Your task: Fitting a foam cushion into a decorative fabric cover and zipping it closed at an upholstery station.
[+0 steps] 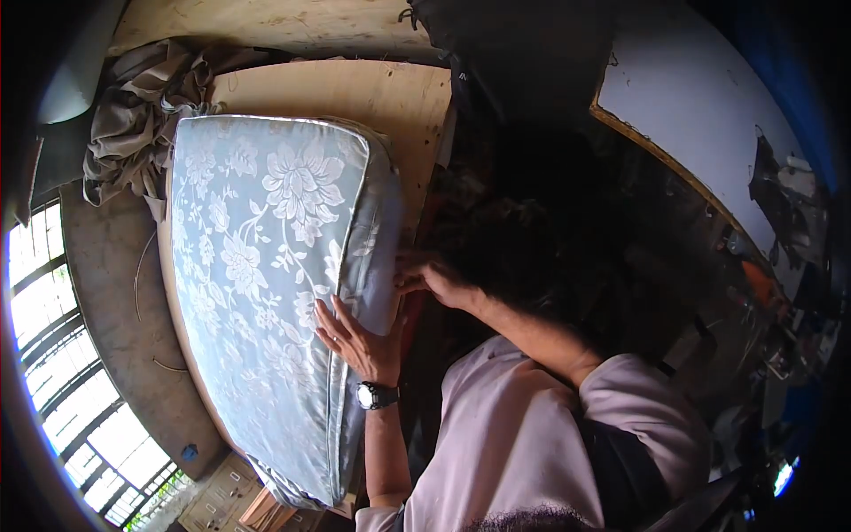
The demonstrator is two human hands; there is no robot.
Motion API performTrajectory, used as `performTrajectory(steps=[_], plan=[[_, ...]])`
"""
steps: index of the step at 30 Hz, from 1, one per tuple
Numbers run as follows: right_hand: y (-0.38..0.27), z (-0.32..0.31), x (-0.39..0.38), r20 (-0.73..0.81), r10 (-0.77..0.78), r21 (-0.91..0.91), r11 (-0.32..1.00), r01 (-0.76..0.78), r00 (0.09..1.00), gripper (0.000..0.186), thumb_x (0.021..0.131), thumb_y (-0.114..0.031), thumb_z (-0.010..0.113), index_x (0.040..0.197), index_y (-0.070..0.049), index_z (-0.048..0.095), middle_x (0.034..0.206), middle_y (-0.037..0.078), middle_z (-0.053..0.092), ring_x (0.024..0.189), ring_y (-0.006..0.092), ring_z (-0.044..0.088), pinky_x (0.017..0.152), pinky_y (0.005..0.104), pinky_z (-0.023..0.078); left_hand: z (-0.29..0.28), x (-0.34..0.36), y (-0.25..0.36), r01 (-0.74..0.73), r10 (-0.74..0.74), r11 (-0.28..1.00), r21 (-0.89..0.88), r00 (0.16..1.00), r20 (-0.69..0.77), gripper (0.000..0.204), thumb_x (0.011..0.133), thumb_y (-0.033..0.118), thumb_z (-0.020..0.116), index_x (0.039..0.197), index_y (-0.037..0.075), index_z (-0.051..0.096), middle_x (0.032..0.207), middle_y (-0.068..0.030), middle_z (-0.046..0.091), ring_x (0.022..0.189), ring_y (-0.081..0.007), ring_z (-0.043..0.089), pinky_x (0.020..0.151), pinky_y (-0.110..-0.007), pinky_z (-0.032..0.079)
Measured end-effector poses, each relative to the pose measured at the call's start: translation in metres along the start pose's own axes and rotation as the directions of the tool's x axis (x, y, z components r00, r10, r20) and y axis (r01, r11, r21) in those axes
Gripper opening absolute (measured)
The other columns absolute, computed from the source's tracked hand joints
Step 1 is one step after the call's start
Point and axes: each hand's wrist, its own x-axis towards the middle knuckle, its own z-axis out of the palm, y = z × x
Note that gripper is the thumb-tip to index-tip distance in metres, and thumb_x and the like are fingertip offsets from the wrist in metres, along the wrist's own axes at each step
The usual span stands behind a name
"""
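A large boxed cushion (257, 257) in pale blue floral fabric, with piped edges, lies on a plywood board. My left hand (355, 341), with a dark watch on the wrist, rests on its top near the right piped edge, fingers spread. Farther along the same side, my right hand (433, 279) is at the cushion's shaded side wall (377, 230). The right fingers are bent and drawn together at the low edge of that wall. Shadow hides what is between their tips.
Bare plywood (399, 102) shows beyond the cushion. Crumpled brown cloth (133, 124) is heaped at the far left corner. A barred window (80, 372) is at the left. A white panel with a wooden edge (683, 106) leans at the right, above dark clutter.
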Motion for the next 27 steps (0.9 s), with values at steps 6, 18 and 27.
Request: performTrajectory(steps=[6, 18, 27], plan=[[0.002, 0.011, -0.007, 0.063, 0.094, -0.106, 0.991, -0.087, 0.994, 0.051, 0.092, -0.012, 0.058, 0.142, -0.008, 0.052, 0.125, 0.006, 0.063, 0.102, 0.0180, 0.064, 0.091, 0.0369, 0.055, 0.006, 0.009, -0.042, -0.048, 0.051, 0.998, 0.033, 0.993, -0.102, 0.084, 0.075, 0.022, 0.079, 0.148, 0.007, 0.041, 0.135, -0.0196, 0.056, 0.122, -0.0389, 0.054, 0.097, -0.050, 0.042], [0.036, 0.153, 0.041, 0.373, -0.198, -0.121, 0.958, 0.259, 0.907, 0.059, 0.086, -0.007, 0.068, 0.141, -0.002, 0.047, 0.134, 0.013, 0.057, 0.125, 0.0238, 0.055, 0.104, 0.0338, 0.046, -0.120, 0.026, -0.076, -0.018, -0.010, 0.996, -0.093, 0.956, -0.293, 0.087, 0.065, -0.003, 0.077, 0.145, 0.009, 0.044, 0.130, -0.0194, 0.058, 0.122, -0.0417, 0.055, 0.102, -0.051, 0.045], [0.053, 0.157, 0.071, 0.250, -0.460, -0.420, 0.741, 0.524, 0.852, 0.048, 0.088, -0.015, 0.069, 0.134, -0.005, 0.057, 0.126, 0.014, 0.065, 0.117, 0.0253, 0.062, 0.100, 0.0363, 0.049, -0.084, 0.020, -0.050, -0.201, 0.178, 0.978, -0.061, 0.946, -0.273, 0.085, 0.071, -0.003, 0.068, 0.150, 0.007, 0.038, 0.150, -0.0232, 0.038, 0.140, -0.0443, 0.034, 0.114, -0.060, 0.025]])
